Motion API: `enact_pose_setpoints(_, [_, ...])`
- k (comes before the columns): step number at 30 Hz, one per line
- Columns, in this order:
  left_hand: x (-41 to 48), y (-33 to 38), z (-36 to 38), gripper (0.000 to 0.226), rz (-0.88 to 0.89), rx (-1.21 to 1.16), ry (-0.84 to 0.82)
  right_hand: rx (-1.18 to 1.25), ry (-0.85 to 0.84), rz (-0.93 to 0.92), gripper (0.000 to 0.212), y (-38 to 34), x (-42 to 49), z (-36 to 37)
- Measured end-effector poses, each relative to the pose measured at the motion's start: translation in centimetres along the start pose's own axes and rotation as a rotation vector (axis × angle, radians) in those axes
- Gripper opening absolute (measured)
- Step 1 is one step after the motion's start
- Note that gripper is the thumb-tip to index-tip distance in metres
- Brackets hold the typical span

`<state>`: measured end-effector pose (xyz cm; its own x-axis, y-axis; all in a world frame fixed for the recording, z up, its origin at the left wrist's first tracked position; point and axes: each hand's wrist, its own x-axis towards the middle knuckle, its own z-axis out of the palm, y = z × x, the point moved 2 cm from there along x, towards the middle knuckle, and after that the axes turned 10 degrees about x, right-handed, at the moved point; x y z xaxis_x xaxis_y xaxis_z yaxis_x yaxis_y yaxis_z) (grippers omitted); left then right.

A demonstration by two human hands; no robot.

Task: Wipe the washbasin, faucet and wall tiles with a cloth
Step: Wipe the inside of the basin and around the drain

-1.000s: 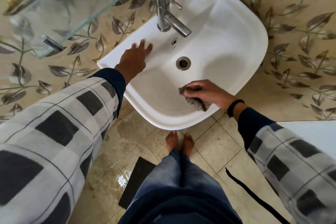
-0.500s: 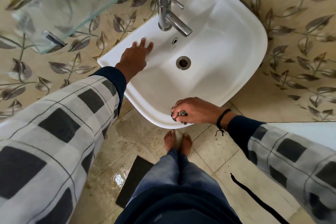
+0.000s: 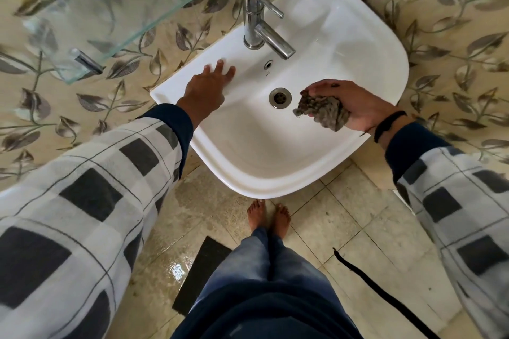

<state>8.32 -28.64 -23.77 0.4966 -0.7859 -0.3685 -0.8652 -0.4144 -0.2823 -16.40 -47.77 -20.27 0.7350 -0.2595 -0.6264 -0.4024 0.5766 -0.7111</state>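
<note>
Beige wall tiles [image 3: 454, 22] printed with grey leaf sprays fill the background, and pale square floor tiles [image 3: 344, 215] lie below, wet and shiny near the black rectangular mat [image 3: 201, 275]. The white ceramic washbasin [image 3: 275, 187] is fixed to the wall, its rounded front edge toward the person's bare feet [image 3: 268, 217]. A clear glass shelf [image 3: 124, 8] juts from the wall above the basin's rear left corner. A long black strap [image 3: 385, 294] trails across the floor at the right.

The upright chrome faucet [image 3: 254, 16] stands at the middle of the basin's rear edge, spout angled over the bowl.

The left hand [image 3: 205, 88], in a checked sleeve, lies flat with straight, spread fingers on the rear left ledge, just beside the faucet base. The right hand [image 3: 358, 107], a black band [image 3: 388, 124] at its wrist, is turned palm up over the right side of the bowl, its fingers curled round a crumpled grey cloth [image 3: 322, 113]. The cloth looks ragged and bunched, and hangs just right of the round metal drain [image 3: 280, 97]. Whether it touches the basin cannot be told.

A tiny mark below the overflow hole [image 3: 267, 64] is too small to read.
</note>
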Motion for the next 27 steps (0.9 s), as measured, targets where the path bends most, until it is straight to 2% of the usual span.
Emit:
enact_pose_setpoints(1, [0.0,0.0,0.0,0.074,-0.002,0.004,0.000,0.025,0.030,0.023,0.016,0.7,0.0,0.0])
enact_pose_setpoints(2, [0.0,0.0,-0.1,0.074,-0.005,0.008,-0.001,-0.066,0.073,0.030,0.019,1.3,0.0,-0.1])
enact_pose_setpoints(4, [-0.1,0.2,-0.1,0.074,-0.008,0.017,-0.001,-0.506,0.133,-0.001,0.024,2.8,0.1,-0.5])
enact_pose_setpoints(5, [-0.1,0.2,-0.2,0.074,-0.009,0.021,0.000,-0.711,0.117,-0.008,0.024,3.6,0.0,-0.3])
enact_pose_setpoints(7, [-0.1,0.3,-0.2,0.074,-0.009,0.024,0.003,-0.952,0.012,0.019,0.022,4.9,-0.3,0.6])
enact_pose_setpoints(11, [-0.2,0.3,-0.3,0.073,-0.013,0.020,0.001,-1.250,-0.154,0.093,0.029,5.7,-1.3,3.5])
enact_pose_setpoints(14, [-0.1,0.3,-0.2,0.074,-0.020,0.005,-0.002,-1.439,-0.181,0.123,0.038,6.3,-2.2,5.5])
enact_pose_setpoints(17, [0.0,0.3,-0.1,0.074,-0.024,0.000,0.002,-1.506,-0.201,0.058,0.034,7.8,-2.5,8.1])
enact_pose_setpoints(19, [0.0,0.3,0.0,0.074,-0.026,0.003,-0.003,-1.447,-0.216,0.027,0.029,8.6,-2.0,10.1])
enact_pose_setpoints(20, [0.0,0.3,0.0,0.075,-0.024,0.007,-0.004,-1.317,-0.230,0.034,0.028,8.9,-1.5,10.8])
enact_pose_setpoints(24, [0.1,0.1,-0.2,0.075,-0.015,0.004,-0.018,-0.354,-0.271,0.173,0.033,7.9,0.1,11.5])
enact_pose_setpoints(27, [0.1,0.0,-0.1,0.074,-0.014,0.000,-0.033,0.129,-0.279,0.146,0.026,6.5,0.9,9.4])
